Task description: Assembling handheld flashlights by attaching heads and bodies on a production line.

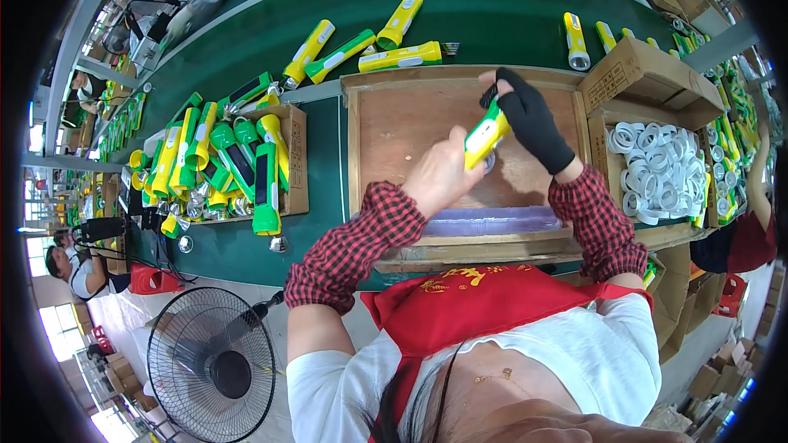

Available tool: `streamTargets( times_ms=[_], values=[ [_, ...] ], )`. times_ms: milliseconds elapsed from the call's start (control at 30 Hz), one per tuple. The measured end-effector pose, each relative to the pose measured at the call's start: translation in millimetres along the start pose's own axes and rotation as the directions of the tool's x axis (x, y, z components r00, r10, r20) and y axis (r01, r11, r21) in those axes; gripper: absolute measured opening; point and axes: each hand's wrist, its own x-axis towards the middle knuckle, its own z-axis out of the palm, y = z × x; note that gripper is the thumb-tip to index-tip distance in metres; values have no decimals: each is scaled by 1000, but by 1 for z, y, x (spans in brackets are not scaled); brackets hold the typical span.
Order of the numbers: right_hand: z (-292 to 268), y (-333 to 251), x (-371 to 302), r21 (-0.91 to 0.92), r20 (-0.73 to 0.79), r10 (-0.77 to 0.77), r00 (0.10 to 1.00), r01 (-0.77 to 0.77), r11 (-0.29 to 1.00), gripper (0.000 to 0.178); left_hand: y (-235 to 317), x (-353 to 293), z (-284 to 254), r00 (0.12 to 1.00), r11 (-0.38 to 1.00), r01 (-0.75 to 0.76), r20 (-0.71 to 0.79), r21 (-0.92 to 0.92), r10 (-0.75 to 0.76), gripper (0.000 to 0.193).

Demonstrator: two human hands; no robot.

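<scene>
Over a shallow wooden tray, I hold a yellow and green flashlight at a slant. My bare left hand is closed round its lower end. At the upper end, my right hand, in a black fingerless glove, grips it with bent fingers. A small dark piece shows by the right fingertips; I cannot make out what it is. Part of a round, pale end shows below the flashlight, mostly hidden by my left hand.
A carton at left overflows with flashlights. White rings fill a box at right, beside an open cardboard flap. More flashlights lie on the green belt. A purple strip lines the tray's near edge; a fan stands at lower left.
</scene>
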Motion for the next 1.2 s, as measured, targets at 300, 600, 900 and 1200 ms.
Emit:
streamTargets(
  times_ms=[300,600,900,1200],
  values=[
    [-81,39,114,-693,-271,-519,811,210,690,21,-79,146,-61,954,828,-77,-200,556,224,42],
    [-110,133,115,-934,-9,-245,970,80,349,40,-117,222,-60,966,763,-238,230,601,120,43],
    [-55,55,94,276,113,232,966,-255,927,28,-13,150,-68,939,916,-293,-98,274,330,57],
    [-13,-38,-15,-194,50,-310,949,314,929,13,17,34,-26,994,526,94,110,-845,0,51]
  ],
)
